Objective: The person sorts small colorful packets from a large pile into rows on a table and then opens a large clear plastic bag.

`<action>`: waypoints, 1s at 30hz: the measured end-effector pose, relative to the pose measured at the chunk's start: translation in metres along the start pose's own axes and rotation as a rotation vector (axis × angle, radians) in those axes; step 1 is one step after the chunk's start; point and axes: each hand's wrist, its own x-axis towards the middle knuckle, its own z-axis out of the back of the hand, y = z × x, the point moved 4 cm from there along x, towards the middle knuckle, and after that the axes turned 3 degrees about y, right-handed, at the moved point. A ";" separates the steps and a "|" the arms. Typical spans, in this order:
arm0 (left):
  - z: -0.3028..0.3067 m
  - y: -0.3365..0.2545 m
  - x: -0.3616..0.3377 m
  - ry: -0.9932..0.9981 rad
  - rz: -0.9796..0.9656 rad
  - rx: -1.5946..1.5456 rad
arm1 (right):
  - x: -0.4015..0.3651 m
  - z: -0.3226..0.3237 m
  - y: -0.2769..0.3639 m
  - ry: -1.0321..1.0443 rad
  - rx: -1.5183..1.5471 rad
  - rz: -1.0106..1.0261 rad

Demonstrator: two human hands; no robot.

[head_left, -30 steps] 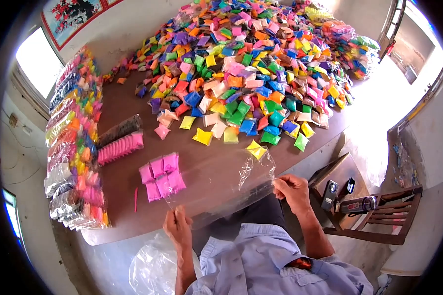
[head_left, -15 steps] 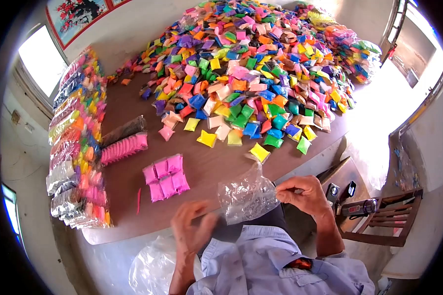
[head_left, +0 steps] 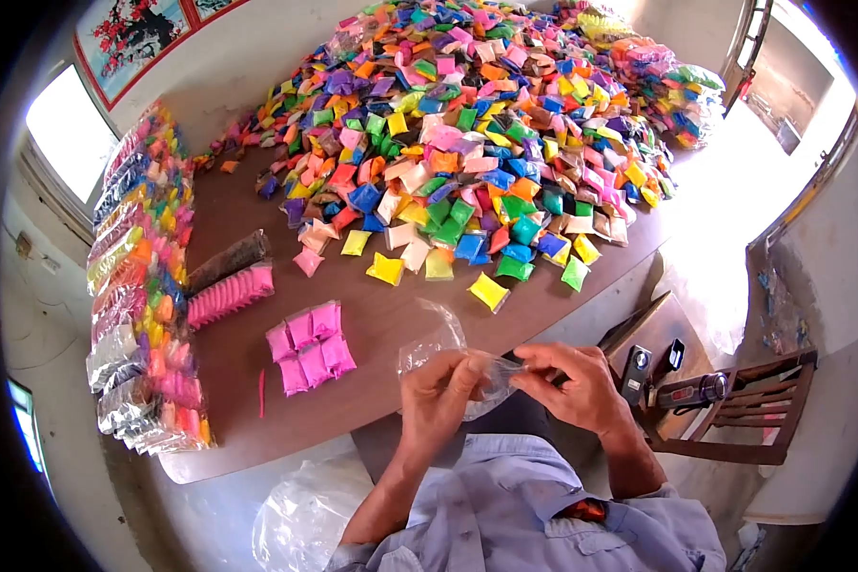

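A clear plastic bag (head_left: 436, 329) is stretched between my two hands over the table's front edge. My left hand (head_left: 440, 391) pinches one side of it between thumb and fingers. On the other side, my right hand (head_left: 567, 381) grips the bag's edge, fingers bent. Part of the bag is hidden behind my left hand. Left of my hands lies a block of pink packets (head_left: 309, 349), two rows side by side. A thin pink strip (head_left: 262, 393) rests beside it. Farther left is a row of pink packets (head_left: 231, 296) standing against a dark, clear-wrapped bundle (head_left: 229, 260).
A large heap of small colourful packets (head_left: 467, 172) covers the back of the brown table (head_left: 372, 315). Filled bags (head_left: 148, 286) line the left edge. At right are a wooden chair (head_left: 758, 405) and a stool with a dark flask (head_left: 693, 390). Clear plastic (head_left: 310, 510) lies below the table.
My left hand has moved right and up and now takes hold of the clear bag. My right hand has shifted slightly left with the bag. The view has tilted a little.
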 end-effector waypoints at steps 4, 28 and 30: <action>0.006 -0.007 -0.002 -0.112 -0.062 0.032 | 0.003 -0.013 -0.010 -0.050 0.264 -0.032; 0.019 0.001 -0.009 -0.182 0.048 0.072 | 0.017 -0.049 0.000 -0.268 0.212 0.062; 0.019 0.001 -0.010 -0.171 0.053 0.081 | 0.018 -0.049 0.002 -0.336 0.273 0.010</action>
